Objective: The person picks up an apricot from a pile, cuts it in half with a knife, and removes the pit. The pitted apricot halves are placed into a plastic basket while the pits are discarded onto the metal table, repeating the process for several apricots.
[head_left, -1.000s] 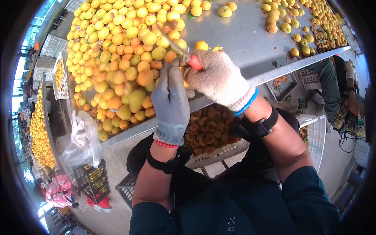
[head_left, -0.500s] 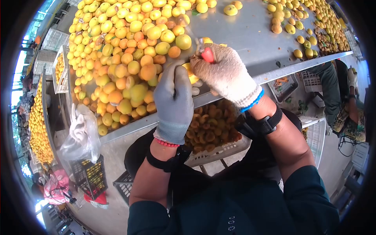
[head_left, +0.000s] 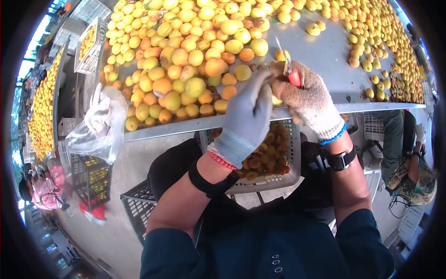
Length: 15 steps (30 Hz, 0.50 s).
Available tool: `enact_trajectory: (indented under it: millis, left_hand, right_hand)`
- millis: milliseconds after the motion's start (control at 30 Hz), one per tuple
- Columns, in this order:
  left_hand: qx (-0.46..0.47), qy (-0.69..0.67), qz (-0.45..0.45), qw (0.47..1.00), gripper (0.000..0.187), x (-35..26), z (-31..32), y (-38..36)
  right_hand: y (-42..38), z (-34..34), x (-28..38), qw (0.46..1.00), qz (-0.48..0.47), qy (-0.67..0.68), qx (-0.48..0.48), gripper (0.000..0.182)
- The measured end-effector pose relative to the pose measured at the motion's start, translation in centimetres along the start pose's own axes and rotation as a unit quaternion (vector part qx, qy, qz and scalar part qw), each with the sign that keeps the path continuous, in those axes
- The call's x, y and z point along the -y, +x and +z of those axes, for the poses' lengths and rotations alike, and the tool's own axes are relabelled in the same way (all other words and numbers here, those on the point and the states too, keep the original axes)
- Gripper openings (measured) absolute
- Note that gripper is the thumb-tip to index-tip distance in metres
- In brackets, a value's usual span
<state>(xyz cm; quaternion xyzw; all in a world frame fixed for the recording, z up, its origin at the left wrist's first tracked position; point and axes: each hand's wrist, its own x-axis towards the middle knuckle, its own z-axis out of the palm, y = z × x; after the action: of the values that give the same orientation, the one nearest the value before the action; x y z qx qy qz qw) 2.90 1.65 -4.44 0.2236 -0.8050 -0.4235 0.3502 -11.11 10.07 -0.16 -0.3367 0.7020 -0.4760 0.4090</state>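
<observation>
My right hand [head_left: 309, 95], in a cream knit glove with brown stains, is closed around a small knife. The knife's red handle [head_left: 294, 78] shows at the thumb, and its thin blade [head_left: 280, 46] points up and away. My left hand [head_left: 251, 109], in a grey glove, is right beside it with fingers curled in; what they hold is hidden. A bit of yellow fruit [head_left: 277, 100] shows between the hands. Many yellow and orange apricots [head_left: 179, 56] lie heaped on the metal table [head_left: 320, 51]. Below the hands, a white crate [head_left: 295, 158] holds cut apricot pieces [head_left: 267, 156].
A clear plastic bag [head_left: 100, 139] with white gloves hangs at the table's left edge. Black crates [head_left: 139, 211] stand on the floor. Another person [head_left: 413, 181] sits at the right, and another in pink [head_left: 49, 186] is at the far left.
The view has shifted, so the table and fruit appear lower on the left and farther right. Both hands remain close together, and the knife stays in my right hand, its blade now showing more clearly.
</observation>
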Motion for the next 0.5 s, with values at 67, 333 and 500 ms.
enact_trajectory:
  millis: [67,333,500]
  left_hand:
    - [0.009,-0.07,-0.084,0.994,0.032,-0.5,-0.9,-0.3]
    - [-0.131,-0.212,-0.235,0.94,0.037,1.2,-11.7,0.9]
    - [-0.166,-0.186,-0.215,0.944,0.032,1.4,-11.8,0.5]
  right_hand:
    - [-0.6,0.9,0.4,0.999,0.025,0.029,-0.025,0.02]
    - [3.6,2.3,2.0,0.984,-0.048,-0.17,0.016,0.024]
    - [9.6,8.6,2.5,0.842,-0.207,-0.497,0.043,0.031]
